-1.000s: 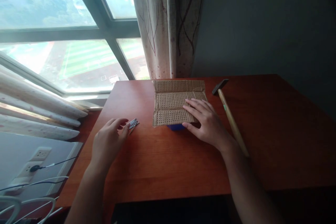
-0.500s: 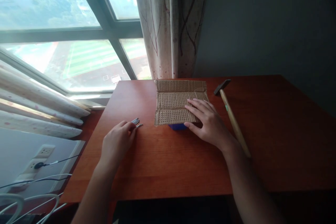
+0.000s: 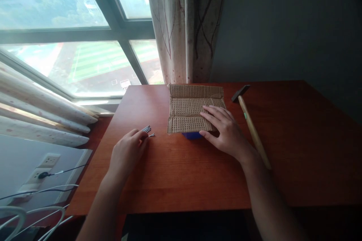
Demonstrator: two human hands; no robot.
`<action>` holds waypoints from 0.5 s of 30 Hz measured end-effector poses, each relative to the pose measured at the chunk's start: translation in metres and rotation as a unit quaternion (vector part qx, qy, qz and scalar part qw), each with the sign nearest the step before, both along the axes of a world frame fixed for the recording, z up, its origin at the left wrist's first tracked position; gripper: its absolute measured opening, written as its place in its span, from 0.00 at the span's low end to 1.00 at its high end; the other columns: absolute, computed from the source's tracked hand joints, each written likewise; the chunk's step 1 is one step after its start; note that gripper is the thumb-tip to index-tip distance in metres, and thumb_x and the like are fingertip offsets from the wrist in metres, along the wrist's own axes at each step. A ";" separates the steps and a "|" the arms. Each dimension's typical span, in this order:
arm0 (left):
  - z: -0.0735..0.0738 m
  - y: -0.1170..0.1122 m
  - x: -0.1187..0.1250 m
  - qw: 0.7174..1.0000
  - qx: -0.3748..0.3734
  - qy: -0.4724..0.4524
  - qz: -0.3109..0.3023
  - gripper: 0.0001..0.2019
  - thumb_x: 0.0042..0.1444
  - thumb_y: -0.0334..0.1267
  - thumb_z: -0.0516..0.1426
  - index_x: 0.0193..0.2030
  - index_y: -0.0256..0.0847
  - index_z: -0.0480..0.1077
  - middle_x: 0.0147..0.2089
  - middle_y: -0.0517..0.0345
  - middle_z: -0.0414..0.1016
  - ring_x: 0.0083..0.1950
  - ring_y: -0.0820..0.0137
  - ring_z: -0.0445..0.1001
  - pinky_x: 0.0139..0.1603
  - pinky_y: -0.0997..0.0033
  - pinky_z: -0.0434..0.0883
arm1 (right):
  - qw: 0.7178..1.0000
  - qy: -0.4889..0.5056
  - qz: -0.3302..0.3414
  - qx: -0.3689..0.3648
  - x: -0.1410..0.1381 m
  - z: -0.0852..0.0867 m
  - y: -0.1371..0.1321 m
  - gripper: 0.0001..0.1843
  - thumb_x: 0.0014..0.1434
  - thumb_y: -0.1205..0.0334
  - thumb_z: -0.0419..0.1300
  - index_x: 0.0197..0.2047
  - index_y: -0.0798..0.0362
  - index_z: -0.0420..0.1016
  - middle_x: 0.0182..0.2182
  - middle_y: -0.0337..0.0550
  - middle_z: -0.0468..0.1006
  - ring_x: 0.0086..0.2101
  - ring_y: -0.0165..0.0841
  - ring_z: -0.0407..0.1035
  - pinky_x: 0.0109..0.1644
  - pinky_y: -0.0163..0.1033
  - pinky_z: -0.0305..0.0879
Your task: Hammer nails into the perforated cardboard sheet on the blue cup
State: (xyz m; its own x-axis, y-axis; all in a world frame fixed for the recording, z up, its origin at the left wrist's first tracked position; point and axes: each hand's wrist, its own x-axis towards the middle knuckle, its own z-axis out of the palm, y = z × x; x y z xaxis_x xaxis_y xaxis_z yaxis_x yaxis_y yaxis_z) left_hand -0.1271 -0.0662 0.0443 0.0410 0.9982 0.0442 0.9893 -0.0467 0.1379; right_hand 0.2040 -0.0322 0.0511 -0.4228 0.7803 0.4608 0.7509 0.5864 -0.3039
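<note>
A brown cardboard sheet [image 3: 190, 107] full of small holes lies at the back middle of a red-brown wooden table [image 3: 175, 173], resting on something blue [image 3: 191, 135] that peeks out beneath its near edge. My right hand [image 3: 224, 131] lies flat on the sheet's near right corner, fingers stretched out. My left hand [image 3: 128, 152] rests on the table to the left, its fingertips curled down onto a small bunch of metal nails [image 3: 147, 130]. Whether the fingers grip a nail is hidden.
A hammer [image 3: 249, 118] with a wooden handle lies right of the cardboard, head towards the wall. A patterned curtain [image 3: 186, 26] hangs behind the table. A window is at the left, with a wall socket [image 3: 42, 165] and white cables below it.
My left hand has slid forward and right onto the nails, its fingers curling down over them. My right hand has stayed on the cardboard.
</note>
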 end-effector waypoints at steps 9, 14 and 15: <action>-0.001 0.000 -0.001 1.000 0.006 -0.011 -0.010 0.15 0.65 0.47 0.49 0.41 0.45 0.75 0.41 0.58 0.76 0.35 0.68 0.74 0.33 0.70 0.61 | 1.000 0.009 0.003 0.002 0.001 -0.003 0.001 0.27 0.64 0.48 0.58 0.64 0.49 0.69 0.64 0.48 0.69 0.64 0.45 0.61 0.68 0.58 0.57; 0.000 0.000 -0.003 1.000 -0.011 -0.017 -0.017 0.15 0.65 0.47 0.49 0.40 0.46 0.76 0.42 0.58 0.76 0.35 0.68 0.74 0.33 0.71 0.61 | 1.000 0.006 0.001 -0.002 0.000 -0.001 0.000 0.27 0.65 0.48 0.58 0.63 0.50 0.68 0.65 0.47 0.68 0.64 0.44 0.60 0.69 0.57 0.57; -0.001 0.000 -0.003 1.000 -0.017 -0.011 -0.016 0.15 0.65 0.47 0.49 0.40 0.46 0.76 0.42 0.58 0.76 0.35 0.68 0.73 0.32 0.71 0.60 | 1.000 0.006 0.001 -0.003 0.000 -0.001 0.000 0.27 0.65 0.48 0.58 0.63 0.50 0.68 0.65 0.47 0.68 0.64 0.44 0.60 0.69 0.57 0.57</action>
